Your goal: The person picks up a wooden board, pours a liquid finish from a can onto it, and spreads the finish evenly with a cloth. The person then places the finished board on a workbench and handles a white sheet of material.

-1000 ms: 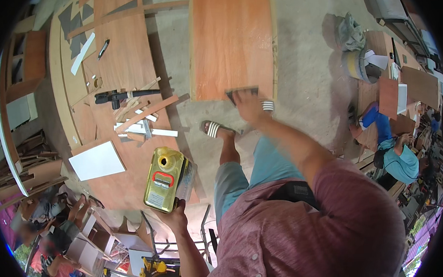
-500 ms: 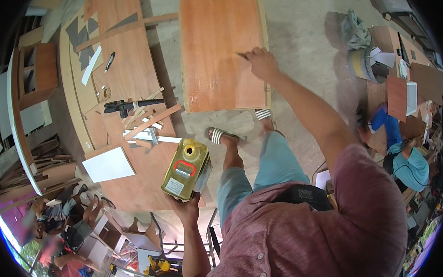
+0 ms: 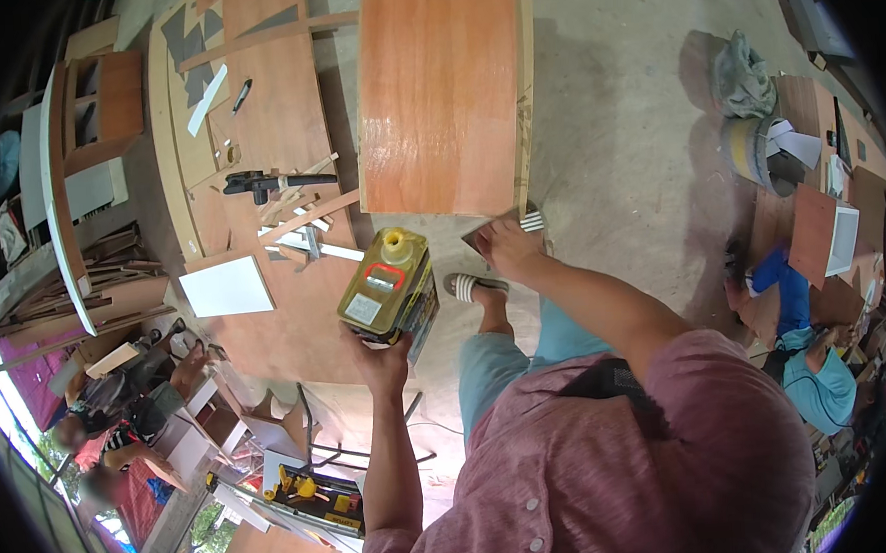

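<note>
Ahead of the hands (image 3: 512, 249) lies a wooden board (image 3: 439, 101).

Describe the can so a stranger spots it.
Find the glossy orange wooden panel. Below its lower left corner, the left hand holds a boxy gold metal can. A red oval on its top sets it apart from the flat white rectangular board.

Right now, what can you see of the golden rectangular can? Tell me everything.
The golden rectangular can looks metallic, with a round yellow neck, a red-edged handle and a whitish label on top; its visible side is darker. It is held left of the person's legs, top toward the camera, exact tilt unclear. The left hand has its grip at the near end. Contents are hidden.
</note>
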The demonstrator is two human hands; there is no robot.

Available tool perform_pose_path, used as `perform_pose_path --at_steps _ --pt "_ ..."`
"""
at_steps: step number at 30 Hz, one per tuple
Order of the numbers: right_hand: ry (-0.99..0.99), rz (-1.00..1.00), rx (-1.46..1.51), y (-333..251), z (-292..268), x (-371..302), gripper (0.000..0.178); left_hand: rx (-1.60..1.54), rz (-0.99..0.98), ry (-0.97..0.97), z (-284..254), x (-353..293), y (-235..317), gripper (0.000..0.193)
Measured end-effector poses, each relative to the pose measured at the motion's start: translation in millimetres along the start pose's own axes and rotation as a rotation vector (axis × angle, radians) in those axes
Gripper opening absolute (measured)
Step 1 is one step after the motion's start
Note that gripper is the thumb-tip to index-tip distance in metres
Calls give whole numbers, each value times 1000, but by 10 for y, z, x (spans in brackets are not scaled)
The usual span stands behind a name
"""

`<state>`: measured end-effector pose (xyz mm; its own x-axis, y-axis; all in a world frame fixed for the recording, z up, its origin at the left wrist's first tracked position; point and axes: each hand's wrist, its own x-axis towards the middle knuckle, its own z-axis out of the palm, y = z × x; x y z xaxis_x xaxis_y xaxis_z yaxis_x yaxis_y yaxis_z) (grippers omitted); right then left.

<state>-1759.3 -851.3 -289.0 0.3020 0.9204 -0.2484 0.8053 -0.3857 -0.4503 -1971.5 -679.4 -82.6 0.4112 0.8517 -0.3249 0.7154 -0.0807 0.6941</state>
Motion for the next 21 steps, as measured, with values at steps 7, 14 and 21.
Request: perform_pose_path --at_steps 7,14,21 --pt "178 287 104 634 -1275 -72 43 360 96 -109 404 385 748 92" --pt "256 171 -15 1006 -1448 53 43 741 164 -286 782 841 1454 93" --pt "245 201 111 853 -1390 229 50 1023 131 -411 1023 1099 1929 88"
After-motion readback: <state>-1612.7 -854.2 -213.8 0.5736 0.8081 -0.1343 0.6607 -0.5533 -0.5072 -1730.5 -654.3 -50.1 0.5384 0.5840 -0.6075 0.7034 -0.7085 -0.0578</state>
